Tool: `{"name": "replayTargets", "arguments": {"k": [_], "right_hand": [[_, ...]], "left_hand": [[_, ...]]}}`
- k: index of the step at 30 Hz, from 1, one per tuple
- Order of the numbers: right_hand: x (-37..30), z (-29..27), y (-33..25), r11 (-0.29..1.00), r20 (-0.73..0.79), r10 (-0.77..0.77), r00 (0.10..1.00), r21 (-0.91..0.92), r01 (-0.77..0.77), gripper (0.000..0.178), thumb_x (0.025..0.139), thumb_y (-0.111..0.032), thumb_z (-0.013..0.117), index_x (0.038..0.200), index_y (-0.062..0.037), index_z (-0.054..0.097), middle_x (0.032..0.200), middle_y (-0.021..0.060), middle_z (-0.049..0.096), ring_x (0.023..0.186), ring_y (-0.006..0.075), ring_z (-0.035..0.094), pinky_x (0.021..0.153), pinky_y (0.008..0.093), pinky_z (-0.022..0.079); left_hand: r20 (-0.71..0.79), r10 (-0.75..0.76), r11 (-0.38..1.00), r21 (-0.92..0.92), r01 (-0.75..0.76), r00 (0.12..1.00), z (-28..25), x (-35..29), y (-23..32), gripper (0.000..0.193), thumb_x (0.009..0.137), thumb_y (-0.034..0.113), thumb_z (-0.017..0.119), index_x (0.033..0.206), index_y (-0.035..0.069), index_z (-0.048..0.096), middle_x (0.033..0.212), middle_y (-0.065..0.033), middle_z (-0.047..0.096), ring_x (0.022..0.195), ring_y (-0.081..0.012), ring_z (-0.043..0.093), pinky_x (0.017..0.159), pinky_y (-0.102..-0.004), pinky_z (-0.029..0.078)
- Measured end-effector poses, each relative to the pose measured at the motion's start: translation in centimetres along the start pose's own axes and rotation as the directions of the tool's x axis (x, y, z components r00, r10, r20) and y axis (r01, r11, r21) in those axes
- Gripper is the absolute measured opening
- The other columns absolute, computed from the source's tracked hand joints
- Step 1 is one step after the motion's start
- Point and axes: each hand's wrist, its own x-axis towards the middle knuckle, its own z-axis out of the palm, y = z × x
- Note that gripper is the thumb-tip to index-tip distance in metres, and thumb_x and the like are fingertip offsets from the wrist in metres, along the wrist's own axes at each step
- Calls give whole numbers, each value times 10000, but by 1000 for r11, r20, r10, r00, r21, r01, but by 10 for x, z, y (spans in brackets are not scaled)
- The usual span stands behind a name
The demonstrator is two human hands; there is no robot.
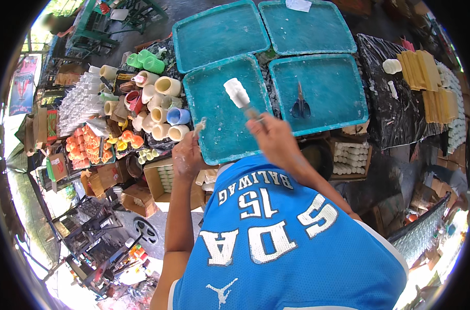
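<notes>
My right hand [274,140] is closed on the handle of a tool, slightly blurred, whose far end is a ridged white piece [236,93]. I cannot tell whether the white piece is the tool's own head or something stuck on it. It hovers over the near left teal tray [214,98]. At that tray's left edge, my left hand [187,157] has its fingers closed round a small pale, frayed scrap [200,126]. In the near right teal tray [328,82] lies a pair of dark-handled scissors [300,107].
Two more teal trays [219,33] adjoin at the back. Cream and coloured cylinders [168,86], white pieces [82,108] and orange pieces [87,147] crowd the left. Yellow sheets [418,70] lie on black plastic at right. Cardboard boxes [349,157] of white pieces stand below.
</notes>
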Motion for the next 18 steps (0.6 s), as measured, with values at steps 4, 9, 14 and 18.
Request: {"name": "replayTargets", "arguments": {"k": [4,9,14,18], "right_hand": [[9,-12,4,998,-77,-60,995,-17,58,422,1073,-350,635,877,24,628,635,190,610,529,319,587,545,454,429],[9,6,10,990,0,-52,999,129,51,399,1031,-357,712,966,34,665,625,97,608,542,147,537,531,367,423],[17,20,7,946,33,-108,994,312,92,382,944,-364,840,1039,-20,703,653,-35,561,551,42,487,483,252,359],[19,32,0,861,270,-98,958,505,-55,327,958,-306,828,1047,-17,703,613,-35,562,436,47,495,394,246,343]], "left_hand": [[68,136,981,-151,-125,988,6,-23,-1,114,1062,76,553,1054,27,655,778,-194,665,671,-366,680,601,-452,495],[44,-233,872,-433,228,972,15,-24,12,276,1126,186,512,965,20,663,627,-59,507,586,-124,458,548,-341,346],[236,-254,637,-689,345,938,12,-16,36,293,1159,270,451,1052,59,624,663,91,389,578,-13,307,512,-225,242],[128,-228,599,-763,243,965,16,-14,56,251,1166,286,436,1102,77,559,696,67,423,581,-19,343,505,-222,259]]}}
